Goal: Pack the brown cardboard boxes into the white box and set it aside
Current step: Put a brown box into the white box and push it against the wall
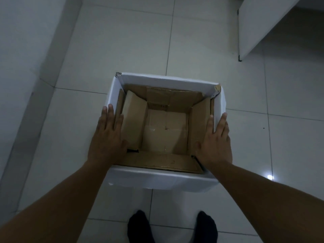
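Observation:
A white box [163,179] is held above the tiled floor in front of me, open at the top. Inside it sits a brown cardboard box [164,130], also open, with its flaps folded out against the white walls. My left hand [108,135] lies flat over the left rim, fingers spread across the white wall and the brown flap. On the right rim my right hand [216,139] lies the same way, fingers straddling the white wall. Whether more brown boxes are nested inside is hidden.
White floor tiles [122,50] surround the box. A wall with a skirting [40,88] runs down the left. A white furniture panel with a black foot [252,30] stands at the back right. My two feet in dark socks [140,225] are below the box.

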